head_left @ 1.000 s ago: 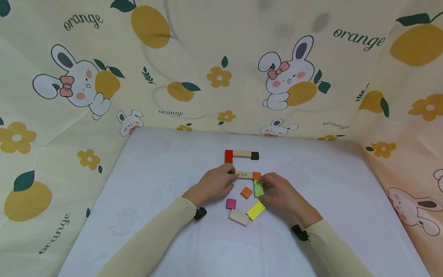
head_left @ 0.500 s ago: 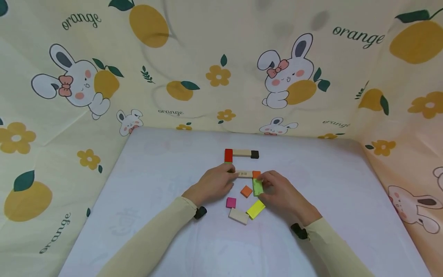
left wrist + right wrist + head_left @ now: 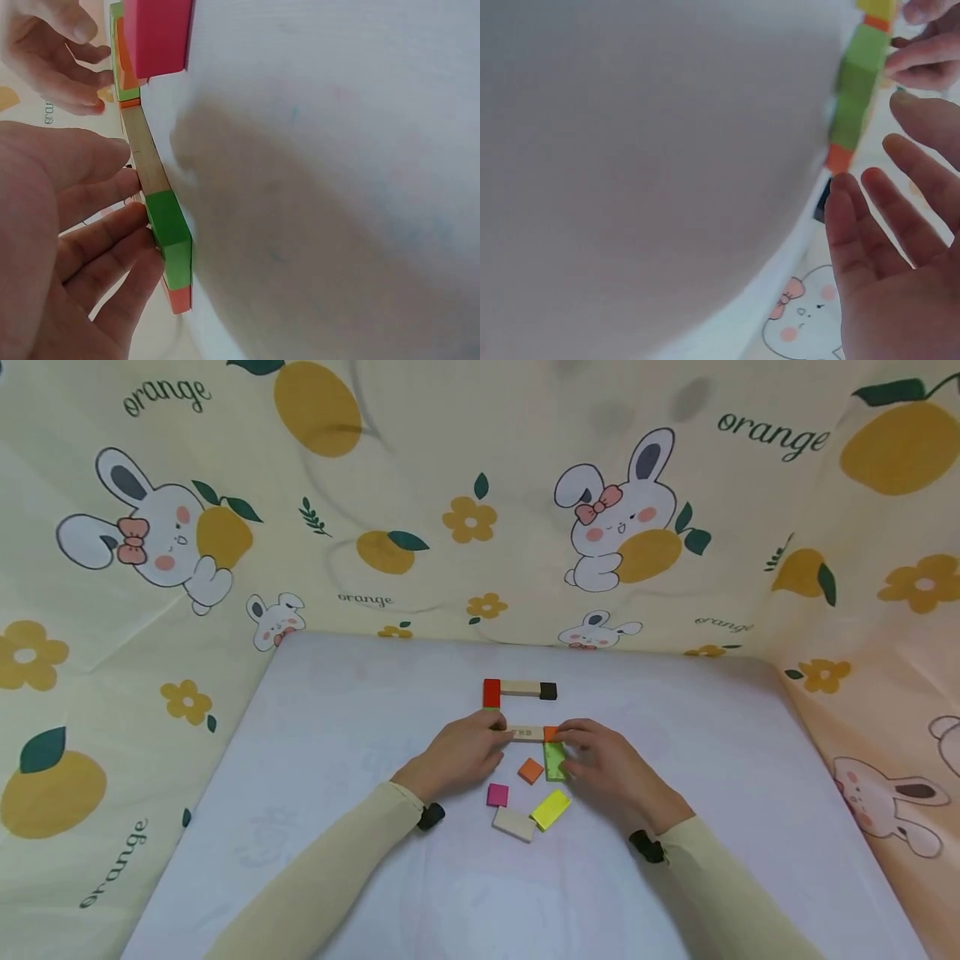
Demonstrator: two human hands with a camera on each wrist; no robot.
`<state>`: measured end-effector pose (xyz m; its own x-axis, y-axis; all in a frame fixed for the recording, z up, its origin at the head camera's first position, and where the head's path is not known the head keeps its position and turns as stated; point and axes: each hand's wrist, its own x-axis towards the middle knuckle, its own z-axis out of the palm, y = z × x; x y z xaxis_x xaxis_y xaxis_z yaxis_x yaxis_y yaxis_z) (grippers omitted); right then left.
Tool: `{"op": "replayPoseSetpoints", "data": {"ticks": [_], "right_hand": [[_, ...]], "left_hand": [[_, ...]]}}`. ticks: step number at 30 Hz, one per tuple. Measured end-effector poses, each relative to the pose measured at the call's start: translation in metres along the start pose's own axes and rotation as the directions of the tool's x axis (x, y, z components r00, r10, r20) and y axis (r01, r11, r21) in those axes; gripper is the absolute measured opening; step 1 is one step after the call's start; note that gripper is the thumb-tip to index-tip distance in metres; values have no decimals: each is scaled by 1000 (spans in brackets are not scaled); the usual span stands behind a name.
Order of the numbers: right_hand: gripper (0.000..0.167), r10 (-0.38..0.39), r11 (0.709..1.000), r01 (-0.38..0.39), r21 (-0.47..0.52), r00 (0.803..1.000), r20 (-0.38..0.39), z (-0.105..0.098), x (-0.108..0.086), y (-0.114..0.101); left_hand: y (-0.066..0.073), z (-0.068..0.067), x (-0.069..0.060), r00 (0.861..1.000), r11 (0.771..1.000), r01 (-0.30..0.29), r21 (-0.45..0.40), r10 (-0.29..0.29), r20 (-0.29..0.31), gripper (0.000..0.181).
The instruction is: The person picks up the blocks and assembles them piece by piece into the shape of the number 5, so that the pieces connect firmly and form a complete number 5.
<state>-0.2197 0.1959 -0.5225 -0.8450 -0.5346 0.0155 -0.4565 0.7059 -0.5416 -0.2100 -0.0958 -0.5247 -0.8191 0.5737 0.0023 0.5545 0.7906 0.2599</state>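
Observation:
My left hand rests at the left end of a printed wooden block. In the left wrist view its fingertips touch a green block, mostly hidden by the hand in the head view. At the wooden block's other end sits an orange block, with a light green block running down from it. Around these two, my right hand lies with loosely spread fingers. In the right wrist view its fingertips are apart from the light green block, close to the orange one.
A red block, a plain wooden block and a black block form the far row. Nearer lie a loose orange block, a magenta block, a yellow block and a pale wooden block on the white table.
My right thumb and fingers have loosened from the light green block, which now shows more fully. My left hand stays in place. The head view has shifted slightly.

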Motion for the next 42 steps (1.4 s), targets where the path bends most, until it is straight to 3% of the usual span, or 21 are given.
{"op": "replayPoseSetpoints", "data": {"ticks": [6,18,31,36,42], "right_hand": [[49,10,1000,-10,-5,999,45,-1,6,4],[45,-5,1000,6,-18,998,62,-4,11,2],[43,10,1000,-10,-8,997,80,-4,12,1],[45,33,999,-34,2,995,97,-6,13,-1],[47,56,998,-57,9,991,118,-7,14,-1]], "left_hand": [[-1,1,0,1000,1000,9,5,-9,5,44],[-3,1,3,1000,1000,16,7,-16,9,42],[4,-8,16,999,999,23,-39,-22,24,23],[2,-12,18,998,991,53,-122,-48,46,23],[-1,-13,19,992,958,124,-257,-113,59,29]]}}
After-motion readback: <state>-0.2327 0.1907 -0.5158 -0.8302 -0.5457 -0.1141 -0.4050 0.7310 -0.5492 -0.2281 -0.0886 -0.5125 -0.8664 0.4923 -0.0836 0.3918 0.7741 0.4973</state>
